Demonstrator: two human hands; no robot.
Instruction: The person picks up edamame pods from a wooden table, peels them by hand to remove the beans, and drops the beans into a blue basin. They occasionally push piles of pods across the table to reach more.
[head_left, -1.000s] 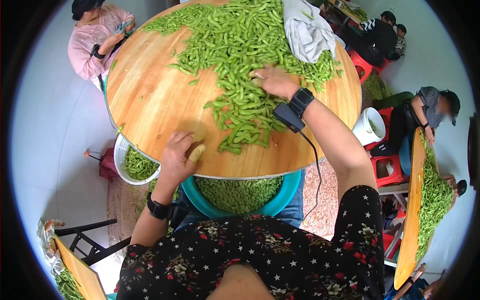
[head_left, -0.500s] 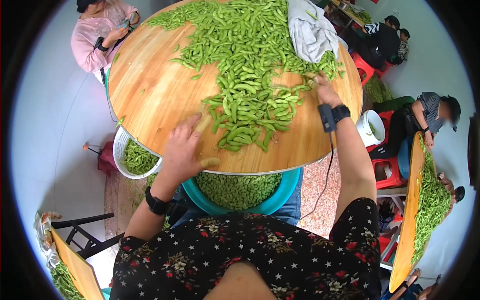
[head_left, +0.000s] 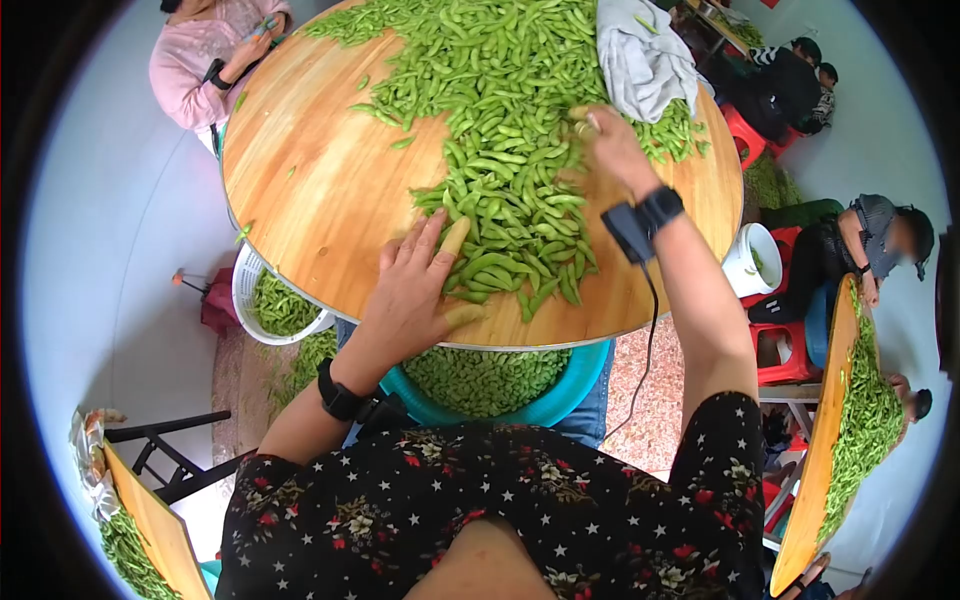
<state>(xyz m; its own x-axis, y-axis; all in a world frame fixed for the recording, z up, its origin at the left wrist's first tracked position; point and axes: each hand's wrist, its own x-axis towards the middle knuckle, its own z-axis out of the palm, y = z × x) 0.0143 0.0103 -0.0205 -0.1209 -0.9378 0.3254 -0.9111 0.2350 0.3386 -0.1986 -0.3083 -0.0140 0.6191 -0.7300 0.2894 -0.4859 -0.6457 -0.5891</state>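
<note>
A big heap of green edamame pods (head_left: 500, 130) covers the round wooden table (head_left: 310, 180). My left hand (head_left: 415, 290) lies flat with fingers spread at the near left edge of the heap, touching the nearest pods. My right hand (head_left: 610, 145) rests on the pods at the heap's right side, fingers curled into them; whether it grips any is unclear. A teal basin (head_left: 570, 385) full of pods sits under the table's near edge, in front of me.
A grey cloth (head_left: 645, 55) lies on the pods at the far right. A white basket (head_left: 260, 310) of pods and a white bucket (head_left: 755, 260) stand beside the table. Another person in pink (head_left: 195, 65) sits at the far left. Other people sit at right.
My left hand has opened and slid forward to the heap's edge. My right hand swept out to the right side, then came back in, and the near pods sit closer to the table's edge.
</note>
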